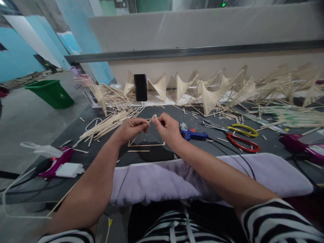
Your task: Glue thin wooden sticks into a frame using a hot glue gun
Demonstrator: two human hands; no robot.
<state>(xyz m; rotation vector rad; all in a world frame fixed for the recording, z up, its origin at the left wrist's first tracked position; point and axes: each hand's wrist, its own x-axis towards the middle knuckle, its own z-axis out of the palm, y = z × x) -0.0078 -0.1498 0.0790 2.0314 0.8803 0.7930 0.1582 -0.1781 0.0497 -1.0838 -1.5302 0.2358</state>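
Note:
A small frame of thin wooden sticks (146,145) lies on the dark table between my hands, its near side facing me. My left hand (133,129) pinches a thin wooden stick at the frame's far part. Close beside it, my right hand (168,129) has thumb and forefinger closed on the raised stick end (153,116). Whether both hold the same stick is hidden by the fingers. One loose stick (138,151) rests just in front of the frame. To the right of my right hand lies a blue glue gun (193,134) with its cord trailing toward me.
Scissors with yellow and red handles (243,143) lie at right. A pile of sticks (111,121) is at left, near a purple power strip (57,163). Behind stand a black phone (140,87) and several fanned stick pieces (186,86). A lilac cloth (157,184) covers the near edge.

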